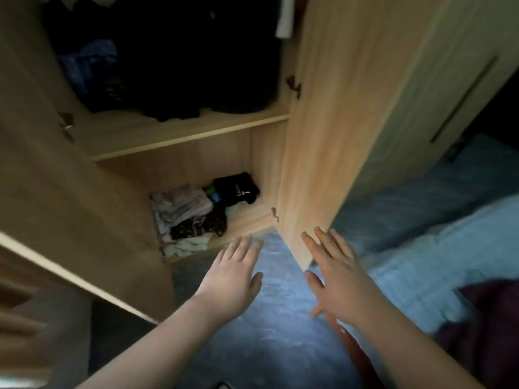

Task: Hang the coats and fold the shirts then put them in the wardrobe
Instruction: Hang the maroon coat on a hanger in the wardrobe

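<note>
**Both hands free before the open wardrobe**

The wardrobe [179, 136] stands with both doors swung out, the right door [337, 122] and the left door [70, 206] framing the inside. The left hand [233, 273] is released, fingers straight and spread, held over the blue-grey floor [266, 346] just near the bottom compartment. The right hand [334, 273] is likewise released, its spread fingers against the lower near corner of the right door. In the bottom compartment lies a stack of folded clothes [188, 217], with a black folded item [237, 189] just behind to the right. Dark garments [196, 66] hang above the middle shelf [185, 136]. A bed [435, 248] lies at right.
</note>
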Available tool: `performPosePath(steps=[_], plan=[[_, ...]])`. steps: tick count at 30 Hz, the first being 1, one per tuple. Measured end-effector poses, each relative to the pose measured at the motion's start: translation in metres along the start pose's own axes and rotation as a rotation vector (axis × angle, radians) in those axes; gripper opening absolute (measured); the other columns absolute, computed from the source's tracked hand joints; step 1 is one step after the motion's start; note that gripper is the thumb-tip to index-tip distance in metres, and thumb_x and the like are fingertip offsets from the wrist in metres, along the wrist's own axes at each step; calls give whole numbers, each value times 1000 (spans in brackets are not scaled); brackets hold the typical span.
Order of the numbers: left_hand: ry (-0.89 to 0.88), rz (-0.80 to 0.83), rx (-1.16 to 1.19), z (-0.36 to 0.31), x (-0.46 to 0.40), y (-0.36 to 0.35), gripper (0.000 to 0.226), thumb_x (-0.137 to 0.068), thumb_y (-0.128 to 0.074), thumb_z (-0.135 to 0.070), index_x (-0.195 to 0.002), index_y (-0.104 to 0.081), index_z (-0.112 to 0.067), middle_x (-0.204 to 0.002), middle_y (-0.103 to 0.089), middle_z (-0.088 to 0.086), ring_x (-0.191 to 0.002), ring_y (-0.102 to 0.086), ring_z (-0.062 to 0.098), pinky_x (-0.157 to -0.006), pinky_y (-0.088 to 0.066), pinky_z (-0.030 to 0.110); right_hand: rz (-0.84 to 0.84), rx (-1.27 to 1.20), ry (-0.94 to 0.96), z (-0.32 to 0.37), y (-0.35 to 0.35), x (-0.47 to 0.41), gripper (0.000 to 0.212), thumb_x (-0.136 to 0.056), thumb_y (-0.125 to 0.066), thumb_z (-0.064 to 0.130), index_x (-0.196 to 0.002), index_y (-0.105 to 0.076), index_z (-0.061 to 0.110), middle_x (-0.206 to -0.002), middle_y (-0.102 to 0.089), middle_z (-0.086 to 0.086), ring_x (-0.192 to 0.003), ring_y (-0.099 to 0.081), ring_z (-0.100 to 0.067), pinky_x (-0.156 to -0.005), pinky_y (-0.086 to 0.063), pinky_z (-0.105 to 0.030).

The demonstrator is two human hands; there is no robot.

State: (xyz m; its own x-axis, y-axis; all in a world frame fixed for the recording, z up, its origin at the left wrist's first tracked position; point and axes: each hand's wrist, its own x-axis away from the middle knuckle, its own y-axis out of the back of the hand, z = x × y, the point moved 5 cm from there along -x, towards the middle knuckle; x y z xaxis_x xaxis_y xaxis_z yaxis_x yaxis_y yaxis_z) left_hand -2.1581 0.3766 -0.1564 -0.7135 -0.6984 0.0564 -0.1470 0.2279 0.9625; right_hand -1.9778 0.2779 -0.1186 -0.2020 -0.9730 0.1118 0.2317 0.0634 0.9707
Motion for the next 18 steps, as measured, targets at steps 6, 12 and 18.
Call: performPosePath(steps=[6,12,18], plan=[[-291,60,-51,-190,-41,-41,67,-101,-33,-49,-156,0,-31,-165,4,-1,-152,7,21,-121,1,38,-55,-22,-281,-157,12,132,75,-84,-20,57,-155,-23,30,-162,-24,-2,-150,-19,-32,-117,-26,-50],[-576,140,-69,-384,-59,-93,78,-85,-11,-62,-156,-8,-31,-165,-9,3,-152,-4,26,-122,-14,44,-131,-65,-622,-296,24,278,74,-84,-34,51,-155,-23,31,-163,-21,0,-151,-15,-29,-117,-21,-52],[-828,174,-80,-521,-55,-114,71,-90,-25,-56,-154,-27,-25,-161,-24,8,-150,-18,31,-118,-24,49,-157,-83,-848,-368,20,385,75,-87,-34,55,-156,-9,38,-166,-7,3,-153,-2,-26,-120,-11,-51]])
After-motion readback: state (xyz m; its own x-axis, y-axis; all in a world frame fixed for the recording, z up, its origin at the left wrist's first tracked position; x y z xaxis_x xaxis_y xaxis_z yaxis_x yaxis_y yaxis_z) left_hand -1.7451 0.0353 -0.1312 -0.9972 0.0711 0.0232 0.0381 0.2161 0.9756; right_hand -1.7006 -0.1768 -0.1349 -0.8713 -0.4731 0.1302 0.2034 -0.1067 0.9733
